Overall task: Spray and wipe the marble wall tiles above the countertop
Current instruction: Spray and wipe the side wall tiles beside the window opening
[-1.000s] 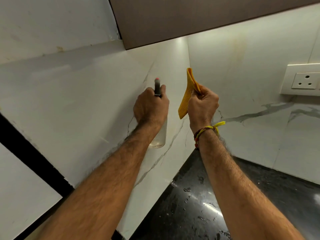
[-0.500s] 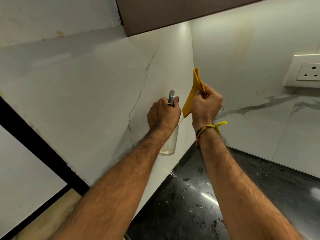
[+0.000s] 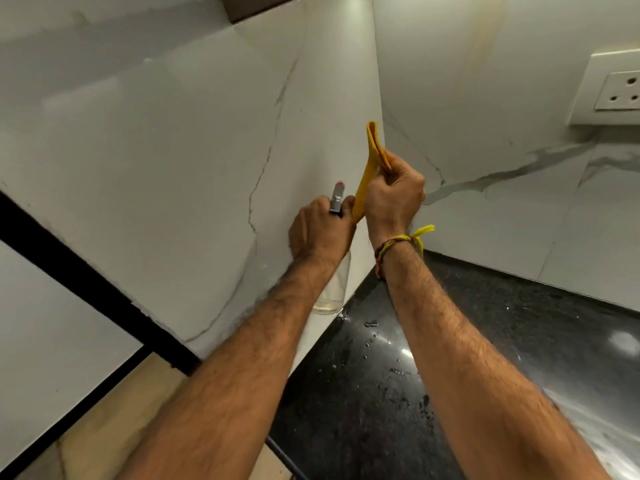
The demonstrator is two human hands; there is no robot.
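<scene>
At the corner above a wet black bench (image 3: pixel 467 341), the left hand (image 3: pixel 320 232) grips a spray bottle (image 3: pixel 333 289), the right hand (image 3: pixel 393 195) clutches a yellow cloth (image 3: pixel 369 168); the marble wall tiles (image 3: pixel 173 150) look mid-clean, wiping likely remaining.

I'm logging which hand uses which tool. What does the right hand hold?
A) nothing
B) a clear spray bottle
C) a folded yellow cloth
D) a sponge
C: the right hand grips the folded yellow cloth, held up near the marble wall tiles, while the left hand holds the spray bottle.
</scene>
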